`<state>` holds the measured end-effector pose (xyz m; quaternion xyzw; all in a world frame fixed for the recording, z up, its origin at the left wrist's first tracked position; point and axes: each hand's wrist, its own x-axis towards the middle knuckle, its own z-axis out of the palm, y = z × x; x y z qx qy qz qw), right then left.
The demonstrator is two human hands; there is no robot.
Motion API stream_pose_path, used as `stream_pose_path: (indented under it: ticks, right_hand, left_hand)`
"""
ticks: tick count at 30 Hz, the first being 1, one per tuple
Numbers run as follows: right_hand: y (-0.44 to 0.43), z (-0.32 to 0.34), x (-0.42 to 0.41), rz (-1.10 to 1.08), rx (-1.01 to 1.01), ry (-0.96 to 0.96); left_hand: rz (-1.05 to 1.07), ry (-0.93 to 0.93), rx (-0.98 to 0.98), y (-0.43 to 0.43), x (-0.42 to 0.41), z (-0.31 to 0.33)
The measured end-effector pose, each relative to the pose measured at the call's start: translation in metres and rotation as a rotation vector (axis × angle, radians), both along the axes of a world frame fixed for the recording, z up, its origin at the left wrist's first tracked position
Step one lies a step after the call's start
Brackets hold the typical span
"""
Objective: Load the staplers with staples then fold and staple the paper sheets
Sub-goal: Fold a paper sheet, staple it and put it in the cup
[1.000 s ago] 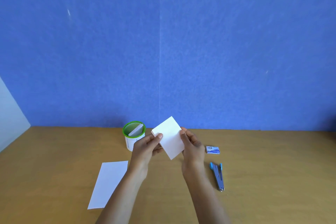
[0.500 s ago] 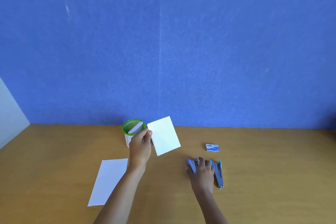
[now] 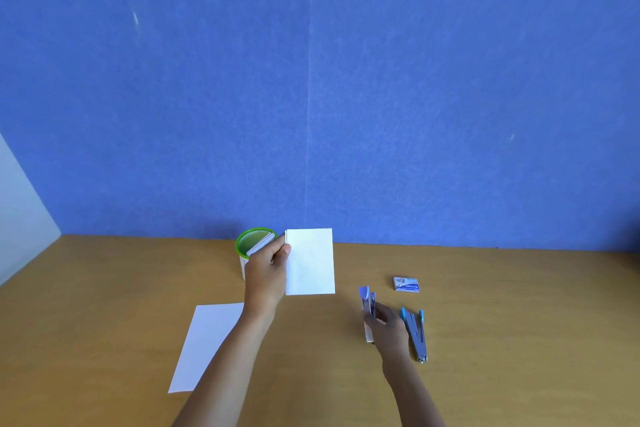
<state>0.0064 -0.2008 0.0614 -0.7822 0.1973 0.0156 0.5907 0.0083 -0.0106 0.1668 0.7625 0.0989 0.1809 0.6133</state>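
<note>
The left hand's [image 3: 266, 279] thumb [image 3: 284, 249] and fingers pinch the left edge of a folded white paper sheet [image 3: 311, 262], held upright above the wooden table [image 3: 519, 340], near its far edge. The right hand's [image 3: 389, 328] fingers [image 3: 379, 311] are curled around a purple-blue stapler [image 3: 367, 302], its front end pointing away; whether it touches the table cannot be told. Just right of that hand a second stapler [image 3: 416, 334] with light-blue tips lies on the table, splayed open. A small staple box [image 3: 407, 283] sits farther back. A flat paper sheet [image 3: 204, 347] lies near left, partly under the left forearm. Behind the left hand stands a green-rimmed cup [image 3: 254, 238] holding folded papers.
</note>
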Motion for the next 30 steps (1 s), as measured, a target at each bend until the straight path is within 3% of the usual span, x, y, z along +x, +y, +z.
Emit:
stream_pose_path:
  ticks: [4, 6, 14, 30]
  right_hand:
    - [0.006, 0.028, 0.001, -0.018, 0.564, 0.001]
    - [0.011, 0.047, -0.002, -0.045, 0.743, 0.001]
    - [0.033, 0.105, -0.01, 0.084, 0.442, -0.2]
    - [0.045, 0.107, -0.01, 0.031, 0.563, -0.236]
  left_hand:
    - [-0.005, -0.012, 0.019, -0.002, -0.001, 0.005]
    - [-0.021, -0.022, 0.047, -0.002, -0.001, 0.006]
    - [-0.101, -0.037, 0.041, -0.008, -0.003, 0.007]
    - [-0.076, -0.033, 0.055, -0.017, -0.008, 0.012]
